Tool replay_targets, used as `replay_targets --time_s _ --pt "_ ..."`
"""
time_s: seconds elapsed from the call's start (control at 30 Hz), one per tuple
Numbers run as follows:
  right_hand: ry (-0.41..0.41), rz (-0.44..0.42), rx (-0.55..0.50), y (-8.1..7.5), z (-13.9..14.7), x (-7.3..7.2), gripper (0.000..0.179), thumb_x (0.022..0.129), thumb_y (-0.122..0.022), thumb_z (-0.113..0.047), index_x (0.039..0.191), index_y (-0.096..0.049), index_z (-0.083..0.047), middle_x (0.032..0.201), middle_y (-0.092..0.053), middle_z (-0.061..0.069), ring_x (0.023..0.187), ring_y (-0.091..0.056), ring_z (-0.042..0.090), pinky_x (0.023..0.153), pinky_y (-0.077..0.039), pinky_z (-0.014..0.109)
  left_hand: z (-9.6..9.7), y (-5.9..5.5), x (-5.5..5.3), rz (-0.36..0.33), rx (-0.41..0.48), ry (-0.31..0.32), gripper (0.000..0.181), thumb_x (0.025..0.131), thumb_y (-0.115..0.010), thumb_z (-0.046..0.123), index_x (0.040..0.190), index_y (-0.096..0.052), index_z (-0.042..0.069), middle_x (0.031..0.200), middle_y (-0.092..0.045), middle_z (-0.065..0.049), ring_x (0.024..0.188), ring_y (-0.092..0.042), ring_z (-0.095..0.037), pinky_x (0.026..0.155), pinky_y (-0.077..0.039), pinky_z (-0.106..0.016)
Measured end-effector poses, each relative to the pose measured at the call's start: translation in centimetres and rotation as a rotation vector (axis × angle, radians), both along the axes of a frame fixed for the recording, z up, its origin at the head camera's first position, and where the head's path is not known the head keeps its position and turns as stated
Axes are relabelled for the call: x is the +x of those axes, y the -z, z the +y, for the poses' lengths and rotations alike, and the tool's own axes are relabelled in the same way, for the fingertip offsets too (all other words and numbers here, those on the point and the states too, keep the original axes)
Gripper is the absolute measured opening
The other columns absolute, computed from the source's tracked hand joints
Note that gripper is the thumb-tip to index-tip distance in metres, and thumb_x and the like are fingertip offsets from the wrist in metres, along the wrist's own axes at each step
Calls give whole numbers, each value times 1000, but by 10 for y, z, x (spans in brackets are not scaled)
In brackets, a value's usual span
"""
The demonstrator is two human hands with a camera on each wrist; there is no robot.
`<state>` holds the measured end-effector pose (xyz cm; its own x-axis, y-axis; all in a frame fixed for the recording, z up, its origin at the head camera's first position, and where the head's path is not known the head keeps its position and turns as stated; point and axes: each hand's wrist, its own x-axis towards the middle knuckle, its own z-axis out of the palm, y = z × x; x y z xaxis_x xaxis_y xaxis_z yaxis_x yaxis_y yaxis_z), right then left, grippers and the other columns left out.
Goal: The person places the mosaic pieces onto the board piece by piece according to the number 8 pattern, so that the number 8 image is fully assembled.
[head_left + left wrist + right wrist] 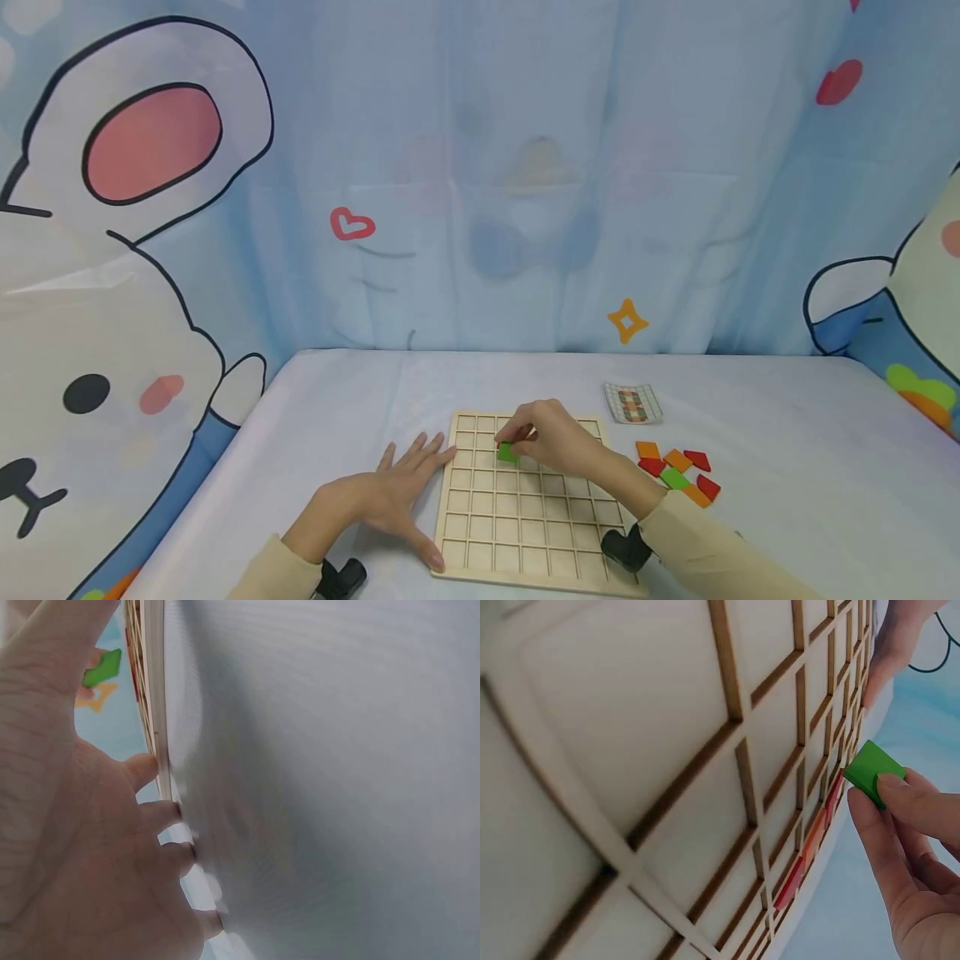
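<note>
A square wooden grid board [493,531] with raised dividers lies on the table. My right hand [551,439] is over its upper part and pinches a green tile [871,771] between thumb and fingers. In the right wrist view, the tile is held tilted near the dividers. Beyond it, two red pieces and an orange piece [815,838] sit in a row in the grid, mostly covered by my right hand in the head view. With fingers spread, my left hand [386,497] rests along the board's left edge, thumb at the near corner.
Right of the board lie several loose orange and red pieces and one green tile [675,478]. Behind them is a small card [633,404] with a coloured grid pattern. A printed curtain [525,292] hangs at the back of the white-covered table [810,483].
</note>
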<state>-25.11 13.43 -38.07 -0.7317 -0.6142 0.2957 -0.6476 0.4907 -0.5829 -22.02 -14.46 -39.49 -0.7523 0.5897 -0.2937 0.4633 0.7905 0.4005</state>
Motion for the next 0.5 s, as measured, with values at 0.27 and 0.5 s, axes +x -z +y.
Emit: replay_targets --time_s 0.27,0.5 --pt "18 -24 40 5 -3 -2 14 89 -76 11 99 -81 2 98 -76 10 85 -72 19 71 -59 24 1 -1 -1 -11 -1 1 132 73 -93 55 169 -11 16 176 0 -13 162 5 -32 125 2 -65" --pt "66 -86 79 1 -9 0 13 88 -78 8 97 -82 1 96 -78 11 78 -73 14 68 -60 23 0 0 -2 -11 8 -3 131 73 -93 55 169 -13 16 176 0 -12 162 5 -32 125 3 -65"
